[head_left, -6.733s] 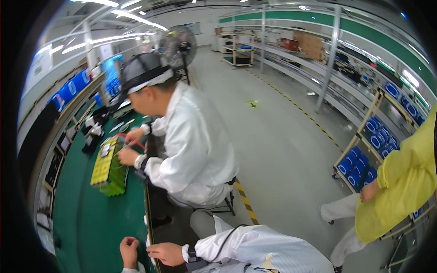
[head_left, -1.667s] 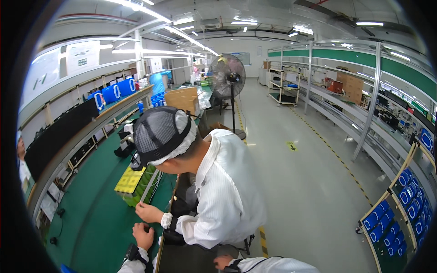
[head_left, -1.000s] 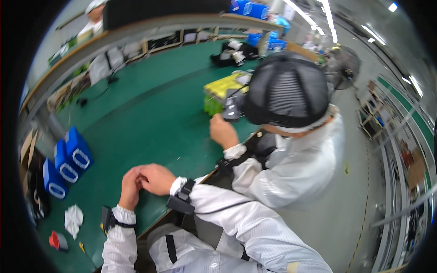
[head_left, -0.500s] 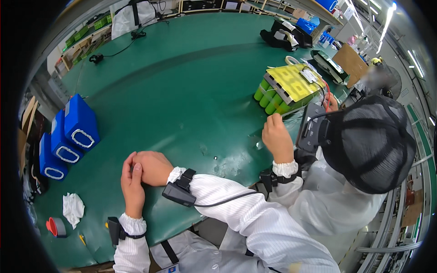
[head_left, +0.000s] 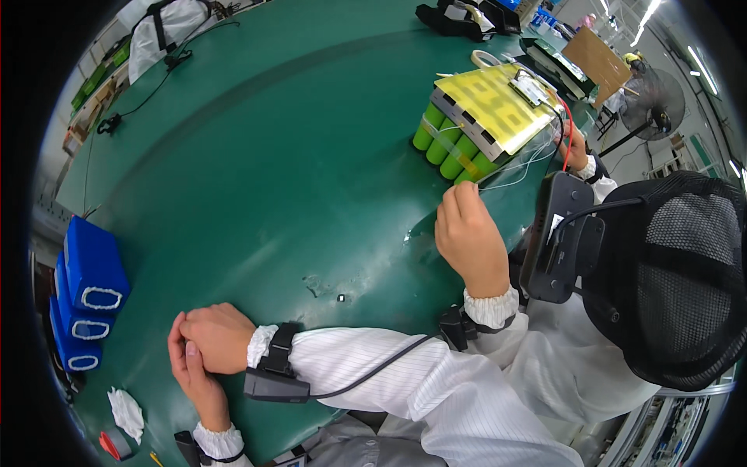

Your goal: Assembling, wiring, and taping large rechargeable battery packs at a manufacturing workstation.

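Wide green workbench mat (head_left: pixel 257 156) curving under factory lights, person's left hand (head_left: pixel 194 373) and right hand (head_left: pixel 222 336) resting clasped together near its front edge, gripping nothing else, blue battery packs (head_left: pixel 85 292) lying at left, co-worker's hand (head_left: pixel 469 237) touching a green-celled battery pack (head_left: pixel 482 117) far across.

Left hand (head_left: pixel 196 381) and right hand (head_left: pixel 220 336) clasped together, resting on green bench (head_left: pixel 257 179), nothing in grip. Blue battery packs (head_left: pixel 85 292) left. Co-worker's hand (head_left: pixel 469 237) touching green-cell battery pack (head_left: pixel 486 117), yellow sheet on top.
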The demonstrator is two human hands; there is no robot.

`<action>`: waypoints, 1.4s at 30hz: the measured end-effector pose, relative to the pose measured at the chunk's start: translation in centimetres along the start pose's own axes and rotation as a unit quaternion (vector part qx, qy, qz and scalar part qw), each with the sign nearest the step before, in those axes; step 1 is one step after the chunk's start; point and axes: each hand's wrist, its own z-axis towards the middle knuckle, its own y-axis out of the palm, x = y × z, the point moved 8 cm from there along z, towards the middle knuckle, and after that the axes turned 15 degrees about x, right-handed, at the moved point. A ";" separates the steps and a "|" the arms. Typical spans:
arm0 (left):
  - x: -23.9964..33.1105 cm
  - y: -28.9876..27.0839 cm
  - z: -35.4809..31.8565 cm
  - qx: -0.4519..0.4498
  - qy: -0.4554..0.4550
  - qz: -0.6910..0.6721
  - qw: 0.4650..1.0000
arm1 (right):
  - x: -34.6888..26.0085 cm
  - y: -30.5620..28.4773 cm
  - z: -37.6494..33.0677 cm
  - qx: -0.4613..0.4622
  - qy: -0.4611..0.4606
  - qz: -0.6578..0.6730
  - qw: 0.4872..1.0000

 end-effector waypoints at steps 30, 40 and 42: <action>0.6 1.7 0.4 -0.055 -0.033 -0.032 0.997 | 1.4 -4.4 1.3 0.052 0.010 0.004 0.999; 0.3 1.8 0.3 -0.048 -0.026 -0.038 0.998 | 0.8 -0.5 0.1 -0.056 0.019 -0.027 0.998; 0.6 1.9 0.3 -0.050 -0.024 -0.038 0.998 | 0.6 -0.6 0.1 -0.057 0.021 -0.030 0.998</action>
